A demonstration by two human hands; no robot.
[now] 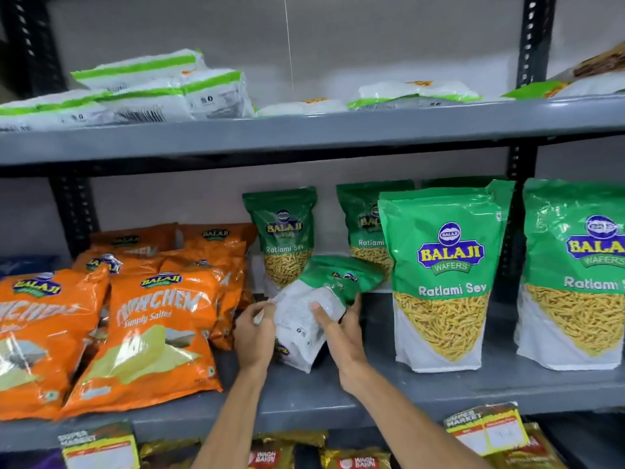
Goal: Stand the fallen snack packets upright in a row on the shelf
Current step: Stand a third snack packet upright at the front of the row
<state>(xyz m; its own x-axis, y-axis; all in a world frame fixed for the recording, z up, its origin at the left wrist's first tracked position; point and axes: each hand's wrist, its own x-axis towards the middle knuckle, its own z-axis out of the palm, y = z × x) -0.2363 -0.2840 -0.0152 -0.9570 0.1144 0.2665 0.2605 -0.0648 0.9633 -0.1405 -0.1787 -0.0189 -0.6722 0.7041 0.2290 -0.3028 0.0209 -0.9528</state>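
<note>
The fingers point(316, 308) of the right hand point(341, 330) are pressed against the white back panel of a green Ratlami Sev packet point(314, 309), thumb tucked round its right edge, while the left hand point(253, 330) pinches the packet's left edge near its lower corner — both hands clamped on the one pouch. It lies tilted, back face toward the camera, green top pointing up and to the right, white base down near the front of the grey shelf point(304, 397).

It looks like a light, crinkly film pouch, glossy and probably a little slippery, its loose contents free to shift and easy to crush if squeezed in the middle. The better hold, I judge, is at the side seams or the flat sealed top, where the film is stiffer. The base likely needs to be spread flat before it will stand.

To the right stand two big upright packets point(443, 279) of the same snack, near the shelf front; two smaller ones point(280, 238) stand far back against the wall. The held packet sits in the gap between these and the orange packets point(148, 333) slumped on the left — a free spot for it appears to lie just left of the nearer big pouch.
</note>
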